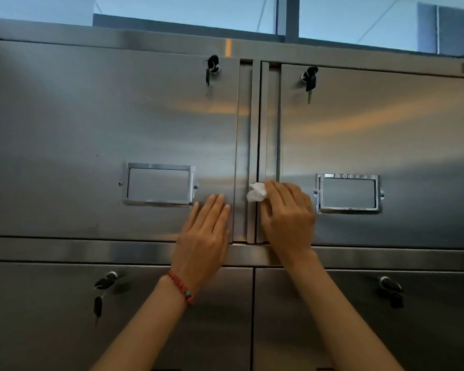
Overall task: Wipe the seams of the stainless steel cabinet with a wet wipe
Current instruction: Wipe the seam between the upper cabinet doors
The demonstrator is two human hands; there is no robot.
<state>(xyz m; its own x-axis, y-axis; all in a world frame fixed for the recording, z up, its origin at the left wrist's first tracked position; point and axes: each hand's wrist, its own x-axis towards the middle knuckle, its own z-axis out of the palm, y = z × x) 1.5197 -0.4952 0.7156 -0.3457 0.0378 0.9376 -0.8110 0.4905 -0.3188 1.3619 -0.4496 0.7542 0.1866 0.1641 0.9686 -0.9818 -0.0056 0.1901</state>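
Note:
A stainless steel cabinet (91, 124) fills the view, with two upper doors and two lower ones. Between the upper doors runs a vertical seam (257, 135) with narrow steel strips. My right hand (287, 218) grips a crumpled white wet wipe (257, 192) and holds it against the seam, a little above the doors' bottom edge. My left hand (205, 234) rests flat on the upper left door, fingers straight, just left of the seam. A red bead bracelet (181, 289) circles the left wrist.
Keys hang from locks on the upper left door (212, 68), upper right door (310, 77), lower left door (105, 286) and lower right door (390, 290). Chrome label frames (158, 184) (348, 193) sit on both upper doors. Windows (185, 9) lie above the cabinet.

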